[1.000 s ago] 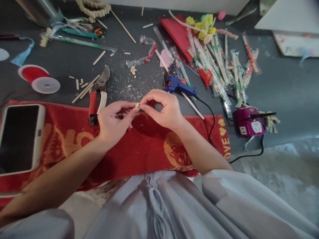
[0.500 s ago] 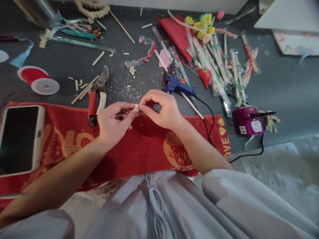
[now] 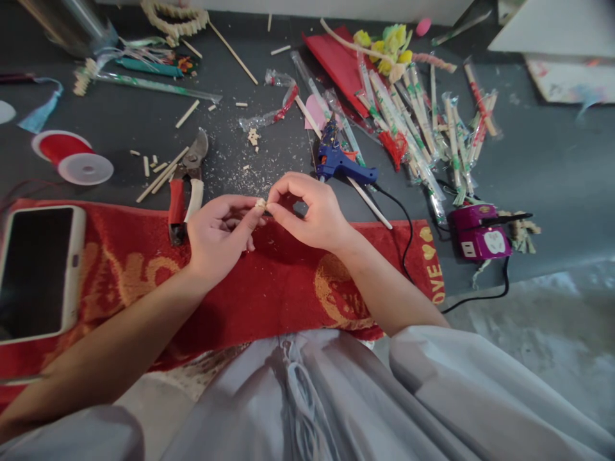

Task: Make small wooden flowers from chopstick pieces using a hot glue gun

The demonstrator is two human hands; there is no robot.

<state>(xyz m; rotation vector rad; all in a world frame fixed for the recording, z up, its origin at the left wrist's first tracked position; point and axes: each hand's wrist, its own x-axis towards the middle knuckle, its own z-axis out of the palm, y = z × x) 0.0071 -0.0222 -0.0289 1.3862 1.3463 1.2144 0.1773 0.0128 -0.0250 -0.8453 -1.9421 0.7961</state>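
Observation:
My left hand [image 3: 218, 234] pinches a small pale wooden piece [image 3: 260, 203] between thumb and forefinger, above the far edge of the red towel [image 3: 283, 288]. My right hand [image 3: 310, 208] meets it from the other side, thumb and forefinger pinched at the same tiny piece; its exact shape is too small to make out. Beyond the fingers lie a little cluster of pale wooden bits [image 3: 253, 136] and scattered crumbs. Pruning shears [image 3: 187, 186] with one red and one white handle rest left of my left hand. A blue glue gun [image 3: 341, 160] lies just past my right hand.
Cut sticks [image 3: 163, 173] and a spool of red thread [image 3: 72, 153] are at the left, above a phone [image 3: 38, 272]. Wrapped chopsticks [image 3: 413, 121] pile up at the right. The glue gun's black cord runs near a purple power box [image 3: 480, 232].
Both hands stay pinched together at the small piece, which has tilted or turned slightly in the fingertips. The whole view has shifted a little; nothing else has moved.

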